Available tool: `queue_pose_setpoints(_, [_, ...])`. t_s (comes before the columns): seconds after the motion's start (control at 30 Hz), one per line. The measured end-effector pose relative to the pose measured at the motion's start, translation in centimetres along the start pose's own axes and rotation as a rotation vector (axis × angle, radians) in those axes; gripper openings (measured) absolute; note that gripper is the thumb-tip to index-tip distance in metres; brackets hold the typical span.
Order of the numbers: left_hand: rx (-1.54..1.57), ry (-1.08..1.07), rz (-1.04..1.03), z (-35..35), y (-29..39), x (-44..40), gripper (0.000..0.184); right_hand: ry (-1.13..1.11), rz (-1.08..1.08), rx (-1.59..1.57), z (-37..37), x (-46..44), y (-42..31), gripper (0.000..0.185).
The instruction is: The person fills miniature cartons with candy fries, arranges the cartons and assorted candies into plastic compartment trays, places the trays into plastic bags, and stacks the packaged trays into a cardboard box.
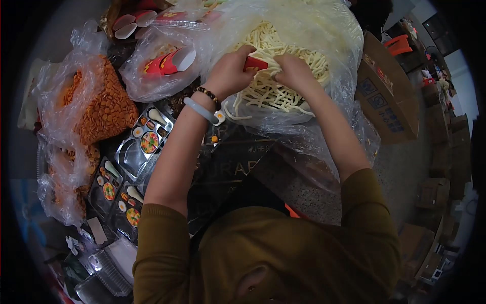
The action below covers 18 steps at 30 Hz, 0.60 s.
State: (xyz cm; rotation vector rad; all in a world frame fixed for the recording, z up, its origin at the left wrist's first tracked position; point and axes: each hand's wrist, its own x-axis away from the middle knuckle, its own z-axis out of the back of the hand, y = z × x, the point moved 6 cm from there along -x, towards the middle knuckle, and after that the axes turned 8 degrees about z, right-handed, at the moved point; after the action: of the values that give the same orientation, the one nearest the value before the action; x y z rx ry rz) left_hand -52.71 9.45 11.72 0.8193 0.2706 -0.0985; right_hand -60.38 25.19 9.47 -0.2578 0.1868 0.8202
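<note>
My left hand (234, 69) is closed on a small red carton (255, 64) over a heap of pale, fry-like sticks (276, 96) in a large clear plastic bag (324, 30). Just right of the carton is my right hand (294, 73), its fingers pinched together at the sticks; what they hold is too small to tell. Another red carton with yellow marks (169, 62) lies on a clear bag to the left. A beaded bracelet and a pale bangle circle my left wrist.
Orange pieces (104, 104) fill clear bags at the left. Below them lie metallic trays with miniature food (149, 142) and clear plastic containers (109, 271). An open cardboard box (387, 96) stands at the right, with more boxes (435, 195) beyond.
</note>
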Motion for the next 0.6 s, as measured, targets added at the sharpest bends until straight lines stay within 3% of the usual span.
queue_pose_setpoints(0.07, [0.121,0.023,0.051,0.4,-0.7,-0.2,0.042,-0.138,-0.061,0.009,-1.0,-0.5,0.6,0.042])
queue_pose_setpoints(0.17, [0.495,0.043,0.279,0.4,-3.1,1.3,0.047,0.092,-0.164,-0.438,1.0,-0.6,3.4,0.029])
queue_pose_setpoints(0.2, [0.634,0.071,0.344,-0.1,-3.8,2.1,0.045,0.028,-0.297,-0.729,0.3,-0.6,4.6,0.029])
queue_pose_setpoints(0.3, [0.964,0.145,0.537,-1.8,-4.8,5.2,0.039,-0.047,-0.332,-0.575,0.1,-0.2,5.7,0.026])
queue_pose_setpoints(0.4, [1.188,0.157,0.759,-3.1,-4.9,7.3,0.039,0.100,-0.385,-1.058,1.0,0.0,5.3,0.023])
queue_pose_setpoints(0.6, [1.444,0.173,0.828,-5.7,-3.9,8.3,0.043,0.116,-0.498,-1.643,-0.8,0.3,5.4,0.020])
